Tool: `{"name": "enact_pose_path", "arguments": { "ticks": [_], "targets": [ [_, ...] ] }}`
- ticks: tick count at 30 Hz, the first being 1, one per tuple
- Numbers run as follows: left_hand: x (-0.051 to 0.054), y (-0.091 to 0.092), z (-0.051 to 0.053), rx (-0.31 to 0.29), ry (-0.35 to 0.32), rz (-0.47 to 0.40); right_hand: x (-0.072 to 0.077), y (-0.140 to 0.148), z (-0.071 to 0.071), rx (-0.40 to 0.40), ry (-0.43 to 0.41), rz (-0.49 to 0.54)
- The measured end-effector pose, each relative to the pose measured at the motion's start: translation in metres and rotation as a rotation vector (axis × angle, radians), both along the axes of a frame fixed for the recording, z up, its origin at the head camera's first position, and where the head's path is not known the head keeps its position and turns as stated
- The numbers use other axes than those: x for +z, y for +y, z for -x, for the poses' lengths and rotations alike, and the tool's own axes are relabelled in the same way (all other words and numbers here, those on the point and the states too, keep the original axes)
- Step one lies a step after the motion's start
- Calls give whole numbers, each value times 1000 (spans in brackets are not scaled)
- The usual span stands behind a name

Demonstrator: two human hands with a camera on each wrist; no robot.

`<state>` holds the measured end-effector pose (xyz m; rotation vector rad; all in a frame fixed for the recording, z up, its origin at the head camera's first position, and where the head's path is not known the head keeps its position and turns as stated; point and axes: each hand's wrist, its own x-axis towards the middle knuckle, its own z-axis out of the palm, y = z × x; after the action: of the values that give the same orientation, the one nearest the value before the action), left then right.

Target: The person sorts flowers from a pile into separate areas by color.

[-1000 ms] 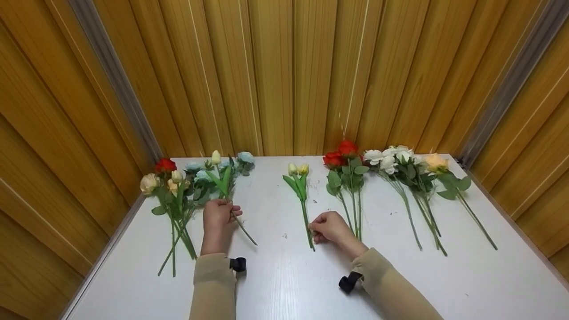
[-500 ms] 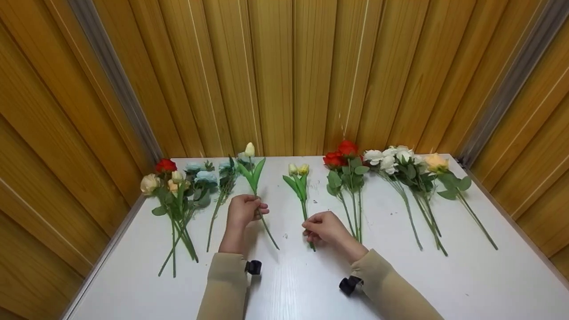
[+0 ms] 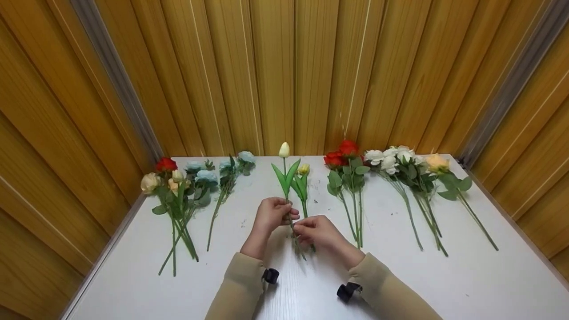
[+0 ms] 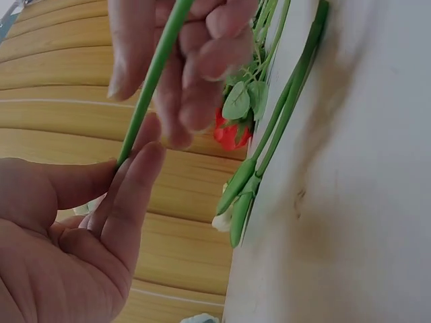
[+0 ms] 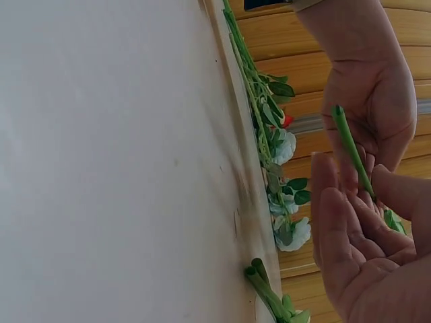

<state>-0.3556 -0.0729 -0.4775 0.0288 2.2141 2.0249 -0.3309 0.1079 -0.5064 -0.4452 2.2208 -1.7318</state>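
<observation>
Fingers of my left hand pinch the cream tulip; I'd bring my right hand's parted ones together gently.

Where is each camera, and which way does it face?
Head: head-worn, facing forward and down at the white table; left hand, right hand, sleeves show.
Left wrist: wrist-worn, facing the left hand pinching a tulip stem.
Right wrist: wrist-worn, facing the right hand.
Both wrist views share that stem and both hands.
</observation>
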Motion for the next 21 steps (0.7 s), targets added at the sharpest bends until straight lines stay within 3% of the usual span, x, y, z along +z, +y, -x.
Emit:
{"name": "enact_pose_path", "arguments": {
  "ticks": [5,11,16,21],
  "targets": [
    [-5,10,-2,-22,16,16,-1,-2,-1,-62,86,-47],
    [-3,3,0,-17,-5,56,-1,1,2,-82,103,-86],
    [5,-18,5,57,-25,103,-4,9,9,-125,96,-126],
    [9,-48,10,187,-14,139,-8,18,15,-161,85,-182]
  ]
}}
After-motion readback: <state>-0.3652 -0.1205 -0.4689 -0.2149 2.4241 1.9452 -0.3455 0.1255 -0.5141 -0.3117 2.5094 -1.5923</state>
